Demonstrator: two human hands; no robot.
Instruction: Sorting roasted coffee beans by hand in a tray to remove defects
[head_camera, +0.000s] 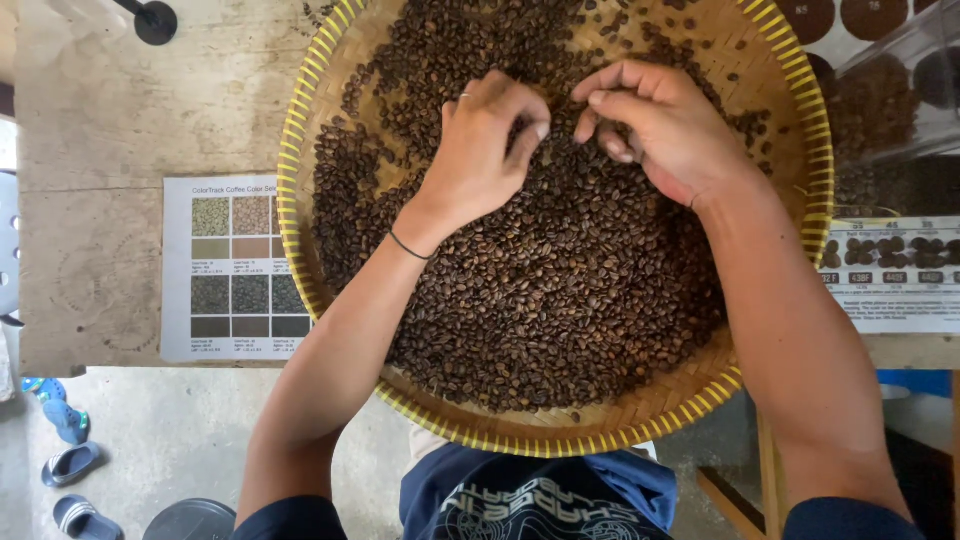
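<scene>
A round woven bamboo tray with a yellow rim (300, 120) holds a wide heap of dark roasted coffee beans (560, 290). My left hand (485, 150) rests on the beans near the tray's middle, fingers curled and pinched together, a ring on one finger and a thin band at the wrist. My right hand (660, 125) lies just beside it, fingers bent down into the beans, fingertips nearly touching the left hand's. Whether either hand has beans pinched in it is hidden by the fingers.
The tray sits on a worn wooden table (100, 130). A printed sheet of colour swatches (235, 270) lies to its left, another chart with bean pictures (890, 270) to its right. Sandals (70, 460) lie on the concrete floor below.
</scene>
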